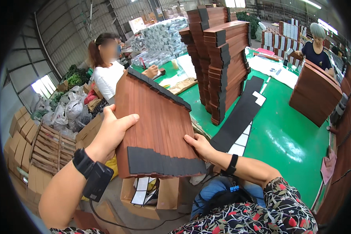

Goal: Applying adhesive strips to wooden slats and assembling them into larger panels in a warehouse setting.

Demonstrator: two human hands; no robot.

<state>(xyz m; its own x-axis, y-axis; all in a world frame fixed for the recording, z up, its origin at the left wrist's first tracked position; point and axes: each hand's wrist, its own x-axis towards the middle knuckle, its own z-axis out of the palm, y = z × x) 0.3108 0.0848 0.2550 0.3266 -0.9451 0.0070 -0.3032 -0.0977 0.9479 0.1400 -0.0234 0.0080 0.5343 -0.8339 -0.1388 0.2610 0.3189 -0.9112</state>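
A thick bundle of reddish-brown wooden slats (156,121) is held up, tilted, over the near left side of the green table. Black strips cap two of its opposite ends. My left hand (114,130) grips the bundle's left edge, thumb lying across the top face. On the opposite edge my right hand (200,146) clasps it, with the thumb on top and the other fingers mostly hidden beneath. Just right of the bundle lies a long black strip (238,119) with white rectangular pieces on it and along its edge.
Tall stacks of similar slats (226,62) stand on the green table (280,128); another stack (314,91) is at the right. One co-worker (107,74) is at the far left, another (318,52) at the far right. An open carton (167,195) sits below the bundle.
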